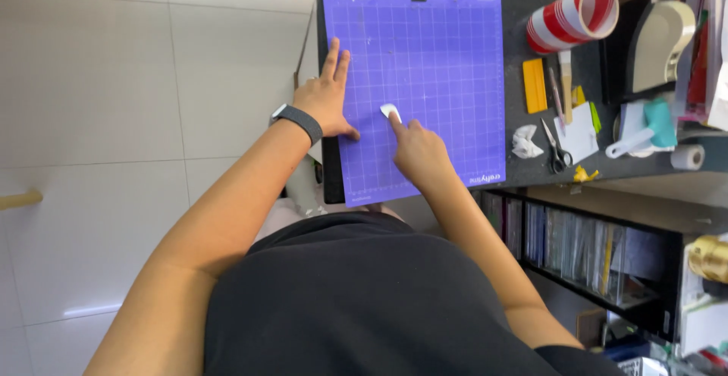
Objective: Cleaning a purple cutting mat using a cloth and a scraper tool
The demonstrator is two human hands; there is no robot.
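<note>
No packages, labels, signs or screens show.

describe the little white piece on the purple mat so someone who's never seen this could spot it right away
Start at the large purple gridded cutting mat lying on the dark worktop. Near its middle, the right hand presses a fingertip on a small white piece, while the left hand lies flat at the mat's edge. It is the only white scrap on the mat; the crumpled white bit lies off it, by the scissors.

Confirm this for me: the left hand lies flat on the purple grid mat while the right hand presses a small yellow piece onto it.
Not quite. In the head view the left hand lies flat on the purple grid mat, and the right hand presses a small piece, but that piece is white, not yellow.
</note>
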